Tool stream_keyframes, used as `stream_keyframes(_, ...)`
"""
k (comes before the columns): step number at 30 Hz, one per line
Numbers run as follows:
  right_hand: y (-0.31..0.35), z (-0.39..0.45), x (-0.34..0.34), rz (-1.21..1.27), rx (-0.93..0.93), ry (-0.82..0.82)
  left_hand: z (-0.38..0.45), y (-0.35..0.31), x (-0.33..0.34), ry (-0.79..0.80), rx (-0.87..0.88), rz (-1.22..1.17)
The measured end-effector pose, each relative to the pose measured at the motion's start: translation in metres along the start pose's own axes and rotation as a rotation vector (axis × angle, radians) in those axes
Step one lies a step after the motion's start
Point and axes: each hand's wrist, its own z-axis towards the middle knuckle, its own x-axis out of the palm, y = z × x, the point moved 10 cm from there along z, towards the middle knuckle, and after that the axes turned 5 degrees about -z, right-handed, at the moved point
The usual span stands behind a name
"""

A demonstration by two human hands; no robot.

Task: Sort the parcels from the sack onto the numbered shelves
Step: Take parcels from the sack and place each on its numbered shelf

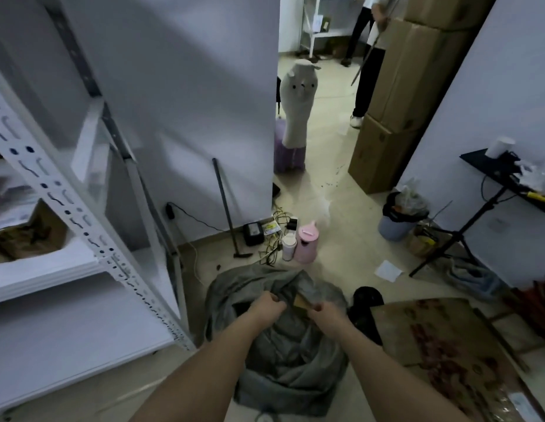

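Note:
A grey sack (283,354) lies crumpled on the floor in front of me. My left hand (266,306) grips the sack's fabric at its opening. My right hand (324,312) holds the other side of the opening, by a brown parcel (301,301) that pokes out of the sack. Above the parcel, a grey plastic-wrapped bundle (311,287) shows in the mouth. The white metal shelves (91,266) stand to my left; a brown parcel (24,236) sits on one level. No shelf numbers are readable.
A patterned cardboard sheet (441,345) lies at the right. A pink jug (307,243), a white bottle, a charger and cables sit by the wall. A bin (399,220), a tripod stand (466,233) and stacked cartons (396,95) stand beyond. Another person stands at the far back.

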Motion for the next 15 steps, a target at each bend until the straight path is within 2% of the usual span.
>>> stream_keyframes(9,-0.021,0.095,0.010,-0.101,0.001,0.056,0.104,-0.003,0.013,0.042,-0.091,-0.004)
stream_keyframes(15,-0.062,0.174,0.042,-0.165,0.085,0.205,0.183,0.006,0.039,-0.010,-0.090,0.005)
